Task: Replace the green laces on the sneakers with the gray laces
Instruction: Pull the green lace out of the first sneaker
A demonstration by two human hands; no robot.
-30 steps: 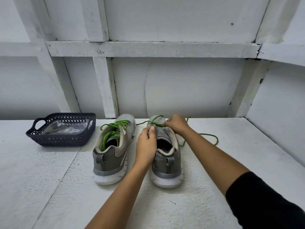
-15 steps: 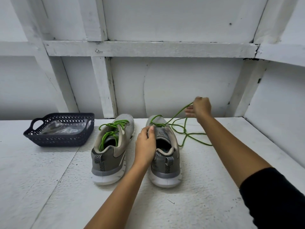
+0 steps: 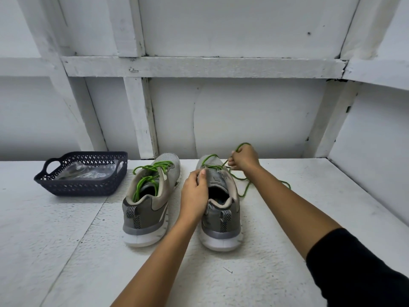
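Observation:
Two grey sneakers stand side by side on the white table, heels toward me. The left sneaker point(image 3: 150, 200) is fully laced with a green lace point(image 3: 150, 176). The right sneaker point(image 3: 221, 209) has its green lace point(image 3: 243, 185) mostly pulled out, and the loose length trails over the table to its right. My left hand point(image 3: 194, 193) grips the right sneaker's left collar, thumb on the tongue. My right hand point(image 3: 244, 159) pinches the green lace just beyond the shoe's toe end, a loop rising above the knuckles.
A dark blue perforated basket point(image 3: 81, 185) sits at the table's back left and holds a clear plastic bag point(image 3: 88, 172). A white panelled wall with beams point(image 3: 199, 67) runs behind the table and along its right side.
My right hand pulled the lace up and away to the right, then came back down to the toe of the right sneaker. More loose lace lies on the table. The left hand stayed put.

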